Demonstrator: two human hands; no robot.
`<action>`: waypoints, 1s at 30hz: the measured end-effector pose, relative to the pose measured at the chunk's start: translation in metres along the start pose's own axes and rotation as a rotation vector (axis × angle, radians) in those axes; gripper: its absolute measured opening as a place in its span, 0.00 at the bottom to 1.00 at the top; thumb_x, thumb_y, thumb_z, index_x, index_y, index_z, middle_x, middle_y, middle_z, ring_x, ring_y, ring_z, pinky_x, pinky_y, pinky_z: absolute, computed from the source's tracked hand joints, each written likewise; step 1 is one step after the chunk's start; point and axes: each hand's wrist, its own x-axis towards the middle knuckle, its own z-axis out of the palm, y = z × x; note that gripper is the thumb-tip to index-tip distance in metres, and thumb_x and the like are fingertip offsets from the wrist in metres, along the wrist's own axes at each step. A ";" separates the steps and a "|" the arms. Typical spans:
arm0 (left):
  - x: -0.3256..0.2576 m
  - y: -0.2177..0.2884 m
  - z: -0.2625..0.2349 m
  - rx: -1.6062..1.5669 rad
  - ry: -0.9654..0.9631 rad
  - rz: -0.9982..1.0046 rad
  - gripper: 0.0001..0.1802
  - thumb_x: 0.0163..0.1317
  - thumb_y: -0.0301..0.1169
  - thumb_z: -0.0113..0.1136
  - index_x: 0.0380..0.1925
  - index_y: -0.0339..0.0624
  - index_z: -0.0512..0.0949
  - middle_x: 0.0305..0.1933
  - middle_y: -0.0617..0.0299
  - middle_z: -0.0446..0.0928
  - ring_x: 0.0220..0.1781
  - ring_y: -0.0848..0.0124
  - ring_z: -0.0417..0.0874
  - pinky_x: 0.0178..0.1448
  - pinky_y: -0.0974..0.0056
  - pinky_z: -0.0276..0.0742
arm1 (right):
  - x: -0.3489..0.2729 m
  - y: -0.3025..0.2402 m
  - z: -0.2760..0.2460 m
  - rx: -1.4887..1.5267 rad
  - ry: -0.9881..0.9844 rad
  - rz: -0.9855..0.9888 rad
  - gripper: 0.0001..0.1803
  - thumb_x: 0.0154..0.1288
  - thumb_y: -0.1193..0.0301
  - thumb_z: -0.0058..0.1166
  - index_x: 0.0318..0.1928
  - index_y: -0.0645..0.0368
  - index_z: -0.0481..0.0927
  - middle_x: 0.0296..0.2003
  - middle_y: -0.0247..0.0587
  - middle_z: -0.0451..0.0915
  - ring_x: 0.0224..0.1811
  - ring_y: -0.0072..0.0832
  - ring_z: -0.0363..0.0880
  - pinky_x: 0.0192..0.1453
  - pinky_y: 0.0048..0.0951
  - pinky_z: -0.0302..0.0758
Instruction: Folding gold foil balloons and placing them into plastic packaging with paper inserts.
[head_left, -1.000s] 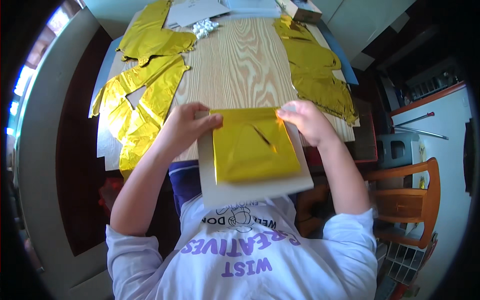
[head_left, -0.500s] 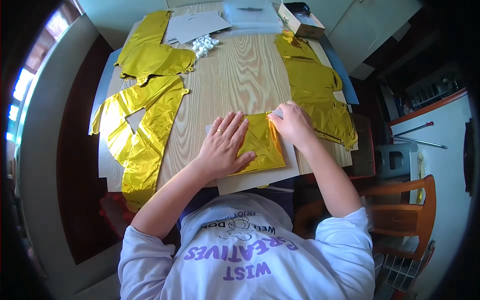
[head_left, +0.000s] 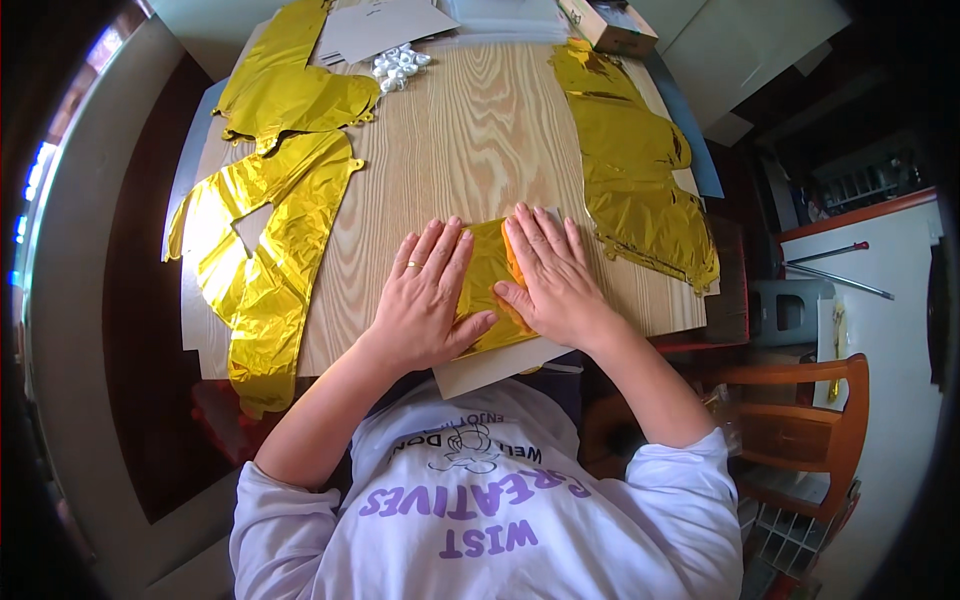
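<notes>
A folded gold foil balloon lies on a pale card sheet at the near edge of the wooden table. My left hand presses flat on its left half, fingers spread, a ring on one finger. On its right half my right hand lies flat too. Only a narrow gold strip shows between the two hands.
Flat gold foil balloons cover the table's left side, with another gold foil pile along the right. A small cluster of white pieces, grey card sheets and a box sit at the far end. A wooden chair stands at right.
The gold foil was spread open under my fingertips a second ago. It is now folded smaller, and both palms have come down flat on it, side by side.
</notes>
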 end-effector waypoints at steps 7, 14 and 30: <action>-0.005 0.001 -0.001 0.053 0.013 0.036 0.59 0.63 0.71 0.52 0.76 0.31 0.56 0.81 0.37 0.52 0.84 0.43 0.50 0.84 0.43 0.41 | 0.005 0.009 -0.004 -0.027 -0.015 -0.028 0.45 0.77 0.42 0.41 0.78 0.63 0.55 0.80 0.55 0.50 0.83 0.49 0.46 0.84 0.55 0.38; -0.004 0.004 0.001 0.078 0.009 0.029 0.63 0.59 0.76 0.50 0.76 0.30 0.57 0.81 0.37 0.53 0.84 0.44 0.50 0.84 0.42 0.42 | -0.015 0.018 -0.042 0.231 0.336 0.001 0.32 0.74 0.62 0.57 0.71 0.68 0.68 0.70 0.57 0.69 0.73 0.51 0.67 0.76 0.47 0.64; -0.005 -0.002 -0.003 -0.013 0.023 0.005 0.57 0.62 0.69 0.57 0.76 0.33 0.58 0.78 0.36 0.56 0.81 0.42 0.55 0.82 0.43 0.47 | -0.060 0.012 -0.039 -0.093 0.108 -0.190 0.20 0.64 0.73 0.54 0.57 0.59 0.83 0.62 0.50 0.77 0.63 0.42 0.76 0.62 0.41 0.74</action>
